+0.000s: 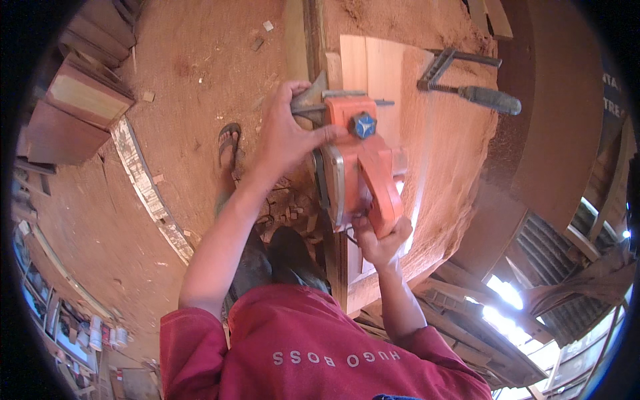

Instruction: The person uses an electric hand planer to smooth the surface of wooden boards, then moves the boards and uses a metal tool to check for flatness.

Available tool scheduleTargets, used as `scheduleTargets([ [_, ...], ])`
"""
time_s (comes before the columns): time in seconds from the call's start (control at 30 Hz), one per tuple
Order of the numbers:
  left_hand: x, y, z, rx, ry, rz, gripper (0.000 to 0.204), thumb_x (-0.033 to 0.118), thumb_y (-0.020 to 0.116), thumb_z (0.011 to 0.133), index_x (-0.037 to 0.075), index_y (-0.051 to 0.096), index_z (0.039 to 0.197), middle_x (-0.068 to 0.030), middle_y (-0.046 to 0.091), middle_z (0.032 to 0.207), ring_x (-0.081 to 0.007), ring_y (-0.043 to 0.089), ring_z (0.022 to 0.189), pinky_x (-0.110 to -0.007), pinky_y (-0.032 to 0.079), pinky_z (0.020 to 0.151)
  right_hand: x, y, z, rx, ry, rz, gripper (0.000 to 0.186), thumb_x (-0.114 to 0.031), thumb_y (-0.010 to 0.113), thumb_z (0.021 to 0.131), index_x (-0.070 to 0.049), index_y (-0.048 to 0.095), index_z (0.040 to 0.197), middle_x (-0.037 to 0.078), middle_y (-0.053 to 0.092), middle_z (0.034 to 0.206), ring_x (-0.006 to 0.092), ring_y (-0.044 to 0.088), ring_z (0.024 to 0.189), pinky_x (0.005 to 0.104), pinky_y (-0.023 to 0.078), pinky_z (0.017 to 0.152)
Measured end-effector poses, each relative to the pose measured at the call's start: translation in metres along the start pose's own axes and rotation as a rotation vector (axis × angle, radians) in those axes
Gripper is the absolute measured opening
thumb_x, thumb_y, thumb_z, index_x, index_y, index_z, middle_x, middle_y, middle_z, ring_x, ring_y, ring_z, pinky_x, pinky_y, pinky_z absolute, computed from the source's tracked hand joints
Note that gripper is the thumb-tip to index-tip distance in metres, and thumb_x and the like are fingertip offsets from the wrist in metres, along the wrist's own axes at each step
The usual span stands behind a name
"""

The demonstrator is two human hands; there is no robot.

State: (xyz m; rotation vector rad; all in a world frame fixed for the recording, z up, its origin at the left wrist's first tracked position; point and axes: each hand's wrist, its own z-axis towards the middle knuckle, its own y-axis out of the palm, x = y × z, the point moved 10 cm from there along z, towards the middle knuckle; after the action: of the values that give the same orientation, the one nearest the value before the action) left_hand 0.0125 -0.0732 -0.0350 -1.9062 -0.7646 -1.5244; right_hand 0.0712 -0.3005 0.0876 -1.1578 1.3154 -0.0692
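An orange electric hand planer (377,157) with a blue front knob rests along the left edge of a wooden board (383,60). My right hand (383,241) is wrapped round its rear handle. At the front, my left hand (287,130) grips the metal side fence (310,107), its thumb laid on the planer's body near the knob. The planer's underside is hidden against the wood. To the right of the planer, a bar clamp (467,93) with a worn dark handle sits on the board.
Reddish sawdust coats the workbench (460,147) and the floor (180,80). A sandal (229,143) and small wood offcuts lie beside the bench. Stacked boards (80,110) stand at far left. Leaning panels (540,113) and timber bound the right side.
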Motion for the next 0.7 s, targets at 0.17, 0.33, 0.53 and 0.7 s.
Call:
scheduleTargets([
  [0.17, 0.009, -0.018, 0.096, 0.021, 0.091, -0.073, 0.085, 0.041, 0.094, 0.06, 0.004, 0.053, 0.125, -0.0136, 0.06, 0.117, -0.0242, 0.057, 0.111, -0.038, 0.047, 0.097, -0.03, 0.015, 0.089, 0.028, -0.086, 0.007, 0.024, -0.01, 0.067, 0.07, 0.0, 0.065, 0.092, 0.01, 0.06, 0.069, 0.019, 0.06, 0.059, 0.0336, 0.049, 0.058],
  [0.33, 0.005, -0.034, 0.198, 0.023, 0.283, 0.022, 0.09, 0.045, 0.09, 0.067, -0.001, 0.046, 0.13, -0.0172, 0.058, 0.12, -0.0233, 0.056, 0.114, -0.037, 0.047, 0.095, -0.07, 0.03, 0.169, 0.08, -0.199, 0.054, 0.015, -0.014, 0.065, 0.083, 0.001, 0.063, 0.086, 0.003, 0.062, 0.064, 0.0092, 0.059, 0.055, 0.0273, 0.048, 0.05],
  [0.53, 0.064, -0.065, 0.188, 0.099, 0.253, 0.086, 0.086, 0.041, 0.094, 0.063, 0.002, 0.048, 0.125, -0.0146, 0.058, 0.116, -0.0229, 0.056, 0.112, -0.037, 0.048, 0.095, -0.09, 0.026, 0.175, 0.058, -0.351, 0.043, 0.016, -0.014, 0.068, 0.084, 0.001, 0.065, 0.089, 0.002, 0.063, 0.064, 0.0085, 0.06, 0.055, 0.0265, 0.048, 0.049],
  [0.7, 0.011, 0.008, -0.008, 0.064, 0.297, 0.063, 0.083, 0.038, 0.094, 0.061, 0.005, 0.053, 0.126, -0.0113, 0.061, 0.116, -0.0228, 0.059, 0.108, -0.038, 0.048, 0.096, -0.008, -0.016, -0.016, 0.117, -0.078, -0.08, 0.026, -0.015, 0.074, 0.075, -0.001, 0.066, 0.096, 0.015, 0.069, 0.082, 0.0302, 0.069, 0.073, 0.0386, 0.054, 0.067],
])
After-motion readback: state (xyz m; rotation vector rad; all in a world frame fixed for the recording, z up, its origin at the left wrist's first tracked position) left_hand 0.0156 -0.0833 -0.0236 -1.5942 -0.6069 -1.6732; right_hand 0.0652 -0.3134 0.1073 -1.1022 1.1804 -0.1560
